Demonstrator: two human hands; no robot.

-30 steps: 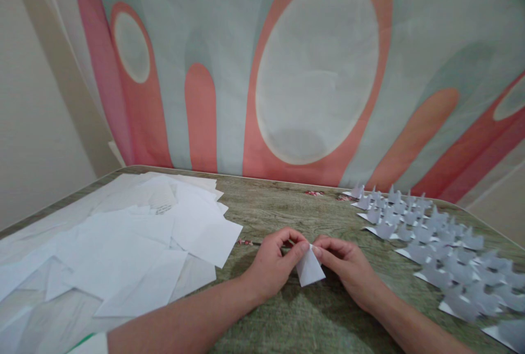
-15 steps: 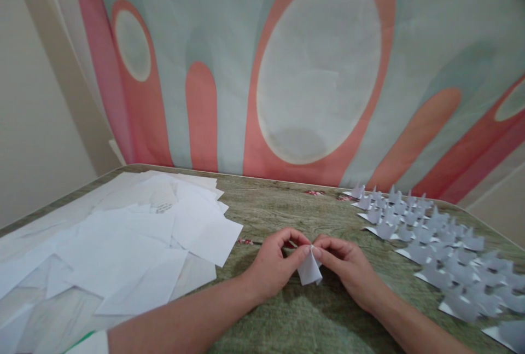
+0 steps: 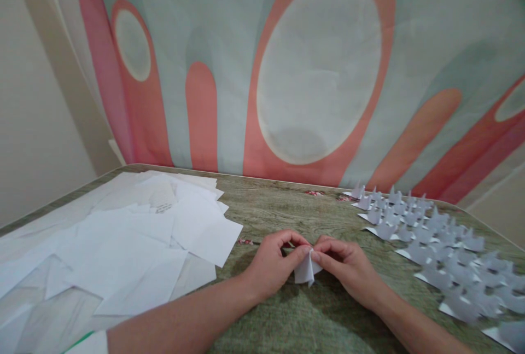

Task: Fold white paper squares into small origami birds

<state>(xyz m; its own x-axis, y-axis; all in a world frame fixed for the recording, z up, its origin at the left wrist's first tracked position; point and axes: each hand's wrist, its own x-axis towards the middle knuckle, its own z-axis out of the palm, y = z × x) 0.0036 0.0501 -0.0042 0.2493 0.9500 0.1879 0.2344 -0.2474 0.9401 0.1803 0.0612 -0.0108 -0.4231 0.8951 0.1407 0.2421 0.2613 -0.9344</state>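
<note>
Just above the table, near the middle of the view, a small folded piece of white paper hangs between my two hands. My left hand pinches its upper edge between thumb and forefinger. On the other side, my right hand grips the same edge in a pinch, its thumb close to the left one. A crease runs down the paper's middle, and its lower part flares below my thumbs. The fingers hide its top.
Loose white sheets overlap across the left of the wood-patterned table. Rows of small folded paper figures stand along the right. Behind the table hangs a printed backdrop in pale green and coral.
The folded paper has turned in my fingers: its crease now faces more forward and a flap shows at the right. Both hands stay in nearly the same place.
</note>
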